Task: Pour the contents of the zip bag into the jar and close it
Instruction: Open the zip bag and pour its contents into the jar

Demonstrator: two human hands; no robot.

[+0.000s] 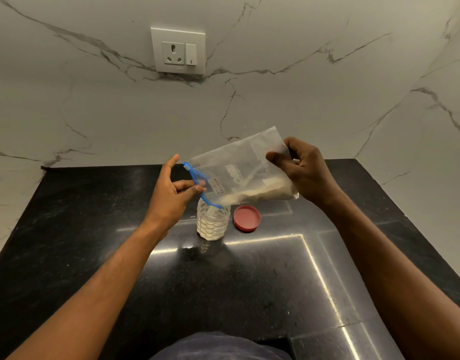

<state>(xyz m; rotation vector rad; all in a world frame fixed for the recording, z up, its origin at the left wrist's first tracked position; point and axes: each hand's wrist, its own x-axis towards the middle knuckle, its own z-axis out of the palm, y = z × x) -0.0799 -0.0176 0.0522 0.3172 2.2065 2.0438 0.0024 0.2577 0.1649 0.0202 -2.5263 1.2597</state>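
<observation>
Left grip point(175, 189) pinched the blue zip edge point(197, 181) of the zip bag point(239, 170) between thumb and fingers, with the forefinger stretched up and free, while the right grip point(299, 168) clenched the bag's raised bottom corner between thumb and fingers. Between the two grips the clear bag hung tilted, its mouth lowest, just right of and below the left grip, and pale powder point(260, 194) lay gathered along the bag's lower side beneath the right grip. Directly under the left grip's fingertips stood the jar point(212, 220), upright on the black worktop point(249, 281), clear with a patterned wall and partly filled with the same pale powder; the bag's mouth sat at the jar's opening. Just right of the jar, below the space between the grips, the red lid point(247, 218) lay flat on the worktop, apart from the jar. Well above both grips a white wall socket point(178, 50) was set in the marble wall
</observation>
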